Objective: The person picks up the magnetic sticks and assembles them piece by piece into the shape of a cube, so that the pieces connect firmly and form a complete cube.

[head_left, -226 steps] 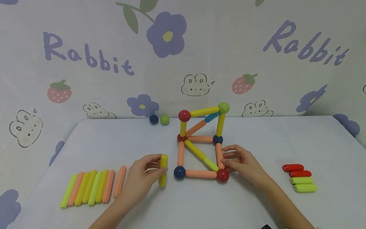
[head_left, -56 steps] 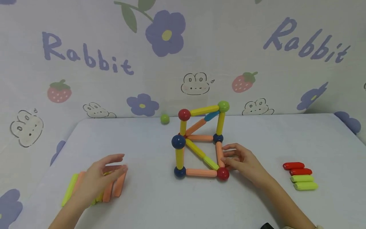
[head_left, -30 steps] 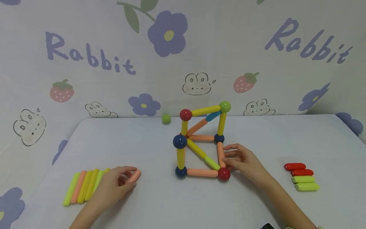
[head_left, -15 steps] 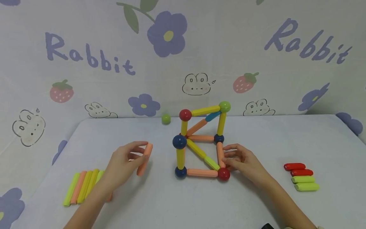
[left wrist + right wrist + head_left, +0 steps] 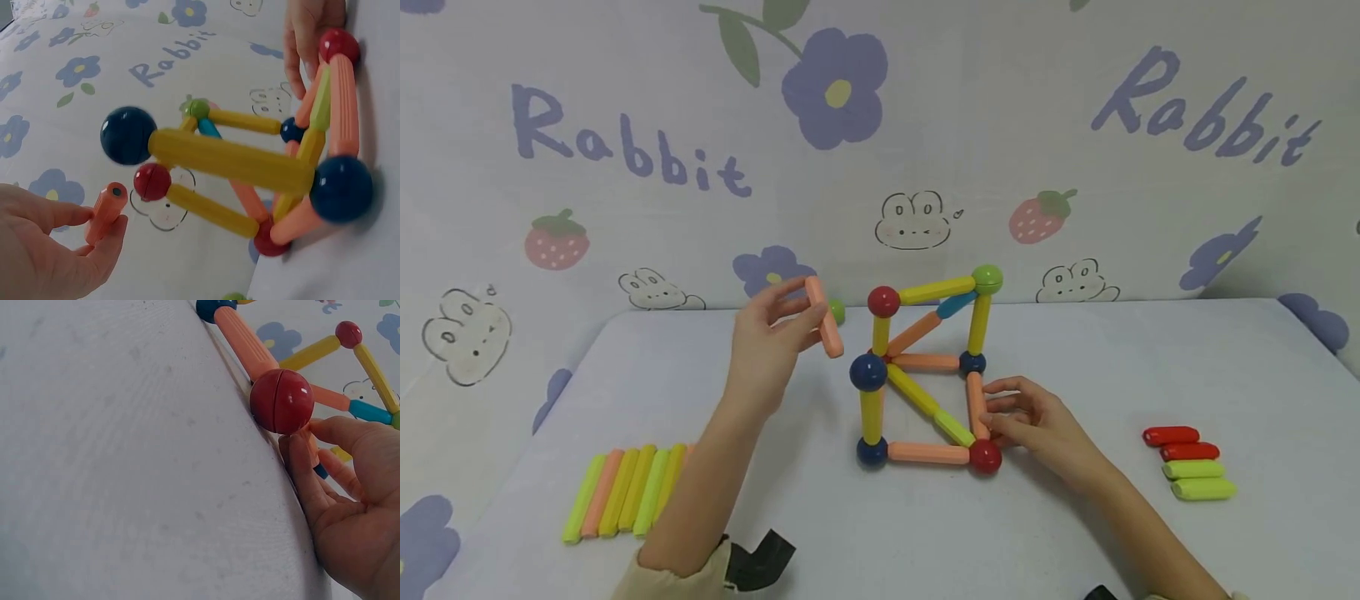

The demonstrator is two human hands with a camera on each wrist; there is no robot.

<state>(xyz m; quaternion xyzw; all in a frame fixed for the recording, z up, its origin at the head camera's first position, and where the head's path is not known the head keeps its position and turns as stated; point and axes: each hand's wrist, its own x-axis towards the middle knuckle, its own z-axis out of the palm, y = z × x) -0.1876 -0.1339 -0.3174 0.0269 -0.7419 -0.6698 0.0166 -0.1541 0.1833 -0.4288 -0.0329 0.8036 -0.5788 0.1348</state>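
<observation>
My left hand pinches a salmon magnetic stick between thumb and fingers, raised left of the red top ball. In the left wrist view one end of that stick shows a dark round spot. The frame of sticks and balls has a square base; a yellow upright at its front left carries a dark blue ball. At its right side, my right hand holds the salmon base stick beside the front red ball. In the right wrist view, that ball partly hides the fingertips.
A row of salmon, yellow and lime sticks lies at the left, partly behind my left forearm. Short red sticks and lime sticks lie at the right. A loose green ball sits at the back edge, partly covered by the held stick.
The yellow stick now stands at the front left corner with the blue ball on top. My left hand has taken a salmon stick from the row and raised it. My right hand stays put.
</observation>
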